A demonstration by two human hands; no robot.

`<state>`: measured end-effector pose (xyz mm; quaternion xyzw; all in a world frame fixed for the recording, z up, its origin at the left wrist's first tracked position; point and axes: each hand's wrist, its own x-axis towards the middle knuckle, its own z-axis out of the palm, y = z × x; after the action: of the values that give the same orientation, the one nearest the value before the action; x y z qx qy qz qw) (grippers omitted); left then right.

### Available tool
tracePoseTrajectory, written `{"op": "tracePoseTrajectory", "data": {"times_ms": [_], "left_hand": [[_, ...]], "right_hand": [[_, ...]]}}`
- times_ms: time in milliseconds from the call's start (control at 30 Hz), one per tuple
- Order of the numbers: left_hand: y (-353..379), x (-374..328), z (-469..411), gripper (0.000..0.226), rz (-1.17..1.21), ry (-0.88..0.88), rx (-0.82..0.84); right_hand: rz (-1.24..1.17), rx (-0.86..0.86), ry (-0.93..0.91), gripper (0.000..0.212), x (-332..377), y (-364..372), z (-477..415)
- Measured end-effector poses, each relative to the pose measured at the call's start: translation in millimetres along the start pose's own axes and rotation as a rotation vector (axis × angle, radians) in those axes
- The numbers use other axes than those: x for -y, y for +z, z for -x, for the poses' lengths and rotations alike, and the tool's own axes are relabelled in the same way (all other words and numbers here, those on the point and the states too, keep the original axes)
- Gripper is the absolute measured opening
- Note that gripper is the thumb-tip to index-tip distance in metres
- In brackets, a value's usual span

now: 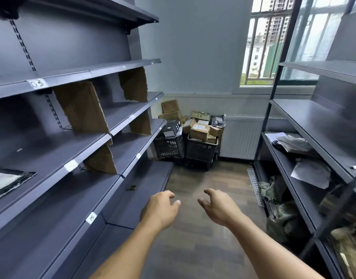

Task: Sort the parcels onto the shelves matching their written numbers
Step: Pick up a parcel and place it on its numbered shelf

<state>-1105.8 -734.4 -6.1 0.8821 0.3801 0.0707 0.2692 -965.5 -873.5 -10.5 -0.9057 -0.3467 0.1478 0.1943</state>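
Parcels [199, 130] lie heaped in the far corner below the window [261, 47]. They are brown cardboard boxes piled over two black crates [201, 152], which stand side by side on the wooden floor [203, 178] just left of the white radiator [241, 137]. I hold none of them.

My left hand [160, 208] and my right hand [219, 207] reach out ahead of me at about the same height, near each other but not touching. Both are empty, with fingers loosely curled and thumbs standing apart from them. The left hand hangs in front of the grey shelves [52, 150] on my left.

These shelves carry small white tags on their front lips. The tag marked 15 [91, 217] sits near my left forearm. The handwritten tag [37, 83] higher up is too blurred for me to read surely. Cardboard dividers [80, 107] stand on the shelves and split them into bays.

One flat dark parcel [8, 182] with a pale label lies on a shelf at the far left edge. On the right-hand rack [306, 121] lie crumpled grey bags [294, 143] and a white sheet [312, 174], with camouflage-patterned bundles [282, 218] lower down.
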Motion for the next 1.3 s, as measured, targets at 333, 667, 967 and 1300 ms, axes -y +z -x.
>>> {"op": "tracePoseTrajectory", "data": {"times_ms": [333,667,967,1300], "left_hand": [[35,-53,-128,0.043,-0.022,0.034,0.089],[41,-100,-320,0.040,0.035,0.107,0.120],[49,-124,-445,0.040,0.002,0.099,0.161],[80,-158,-601,0.039,-0.017,0.019,0.149]], "right_hand": [[-0.031,0.006,0.069,0.055,-54,-16,-127],[0.011,-0.018,0.153,0.055,-71,-54,-304],[-0.017,-0.004,0.199,0.054,-90,-71,-431],[-0.037,0.048,0.195,0.048,-133,-87,-596]]}}
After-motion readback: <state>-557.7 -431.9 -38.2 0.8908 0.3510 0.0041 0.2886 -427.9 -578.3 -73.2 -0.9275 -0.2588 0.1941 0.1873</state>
